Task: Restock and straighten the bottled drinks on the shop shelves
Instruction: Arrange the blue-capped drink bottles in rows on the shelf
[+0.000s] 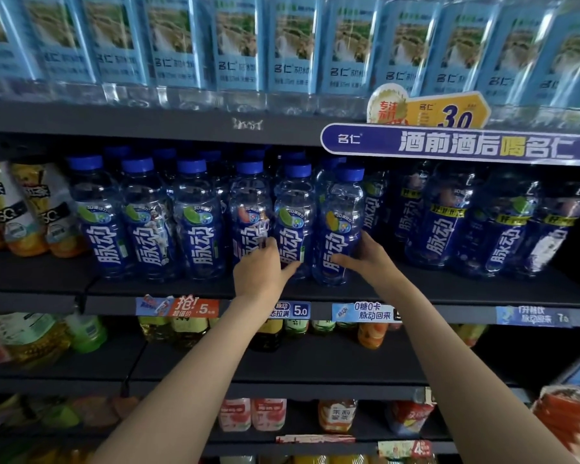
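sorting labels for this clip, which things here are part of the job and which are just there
In the job: left hand and right hand on blue-capped clear plastic bottles, dark middle shelf.
Just there: pale-blue-labelled water bottles, yellow tea bottles, price tags.

Two bare forearms, sleeveless, hands (262,269) without gloves or rings.

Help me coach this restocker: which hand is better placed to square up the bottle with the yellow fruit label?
Right. The right hand already wraps that yellow-label bottle from its right side, while the left hand is on the neighbouring green-label bottle.
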